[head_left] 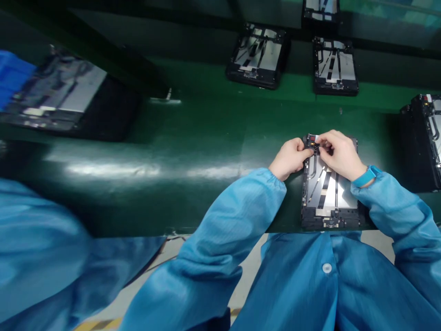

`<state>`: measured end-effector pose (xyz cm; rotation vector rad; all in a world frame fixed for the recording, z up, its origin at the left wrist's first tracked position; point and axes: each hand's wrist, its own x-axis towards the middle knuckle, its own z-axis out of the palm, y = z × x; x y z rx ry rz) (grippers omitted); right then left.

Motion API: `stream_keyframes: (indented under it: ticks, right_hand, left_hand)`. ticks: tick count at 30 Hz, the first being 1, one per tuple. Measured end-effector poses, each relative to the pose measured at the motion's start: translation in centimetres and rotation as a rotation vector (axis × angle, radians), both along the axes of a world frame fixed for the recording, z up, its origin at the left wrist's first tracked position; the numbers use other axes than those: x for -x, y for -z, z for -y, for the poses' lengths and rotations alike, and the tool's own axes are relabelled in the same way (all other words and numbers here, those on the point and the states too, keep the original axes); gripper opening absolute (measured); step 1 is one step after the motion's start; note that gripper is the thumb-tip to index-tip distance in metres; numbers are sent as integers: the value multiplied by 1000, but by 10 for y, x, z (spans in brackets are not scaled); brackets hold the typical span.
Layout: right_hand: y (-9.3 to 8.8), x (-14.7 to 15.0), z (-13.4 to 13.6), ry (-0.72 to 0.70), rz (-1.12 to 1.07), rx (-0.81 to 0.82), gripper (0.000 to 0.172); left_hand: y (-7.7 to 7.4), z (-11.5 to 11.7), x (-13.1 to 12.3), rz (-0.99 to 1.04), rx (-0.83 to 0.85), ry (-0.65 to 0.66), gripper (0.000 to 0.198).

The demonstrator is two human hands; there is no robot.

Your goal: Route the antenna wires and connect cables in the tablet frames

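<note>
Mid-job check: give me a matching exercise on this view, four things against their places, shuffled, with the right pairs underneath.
Things:
1. Left hand
2. Wristband
3. Coat button
4. Co-worker's clothing

Places:
A. On the coat front, at the bottom of the picture
B. Lower left corner of the picture
C. At the upper left corner of the open device
D. On the wrist of the right hand

Pairs: 1-C; 2-D; 3-A; 4-B
</note>
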<state>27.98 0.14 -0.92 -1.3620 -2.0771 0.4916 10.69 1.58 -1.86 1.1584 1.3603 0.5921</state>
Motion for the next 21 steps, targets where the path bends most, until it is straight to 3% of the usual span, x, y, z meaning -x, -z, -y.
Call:
stream_keyframes:
  ticks: [4,7,9,13,16,18,21]
  right_hand:
    - [-5,-26,32,252,39,-108,22]
    - [3,-50,64,483,-62,31,47]
    - [10,-59,84,531,-233,201,58]
    - [12,-43,103,489,-382,377,65]
    - [11,-10,92,402,-450,432,72]
    - [14,15,73,264,-532,522,75]
    - [23,42,29,89,-600,638,76]
  left_hand:
    - [1,2,1,-150,-179,5,39]
    - [-4,10,12,-260,-240,52,19]
    - [-7,20,20,-342,-295,117,13]
    - [-5,37,28,-309,-380,236,38]
    - [0,32,47,-99,-335,100,54]
    - [1,20,79,46,-240,-40,61]
    - [-7,-5,152,80,-11,-186,67]
